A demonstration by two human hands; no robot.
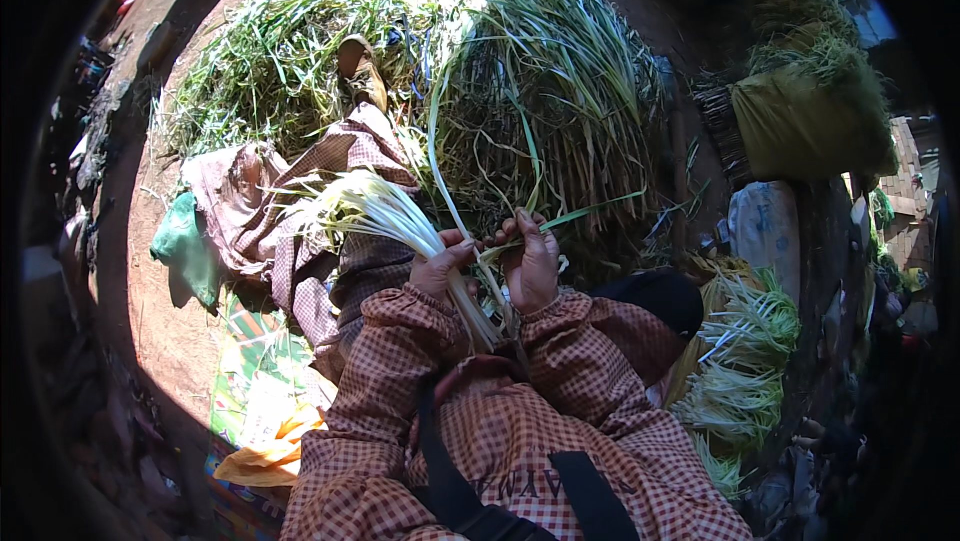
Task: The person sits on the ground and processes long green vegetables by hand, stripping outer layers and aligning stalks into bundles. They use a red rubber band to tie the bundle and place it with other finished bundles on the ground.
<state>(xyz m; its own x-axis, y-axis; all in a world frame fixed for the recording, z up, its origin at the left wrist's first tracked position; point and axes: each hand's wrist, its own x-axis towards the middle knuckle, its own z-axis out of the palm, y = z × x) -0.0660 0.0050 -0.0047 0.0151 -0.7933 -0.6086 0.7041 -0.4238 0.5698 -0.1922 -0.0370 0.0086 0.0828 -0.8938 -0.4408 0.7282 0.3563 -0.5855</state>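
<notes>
My left hand [442, 263] is closed around a bundle of pale, leafy stalks [390, 215], whose tops point up and left while the cut ends lie near my lap. A long leaf blade runs upward from beside its thumb. My right hand [531, 260] pinches green leaf strips [592, 211] between thumb and fingers, just right of the bundle. The two hands are close together over my lap. Beyond them lies a big heap of long green leafy stalks [570, 76].
Loose green trimmings [277, 68] lie at the upper left around a worn shoe [363, 72]. Pale-stalked bundles [739, 383] lie at the right. A yellowish wrapped bale [810, 121] stands upper right. A green cloth [187, 248] and an orange cloth [274, 451] lie on the left.
</notes>
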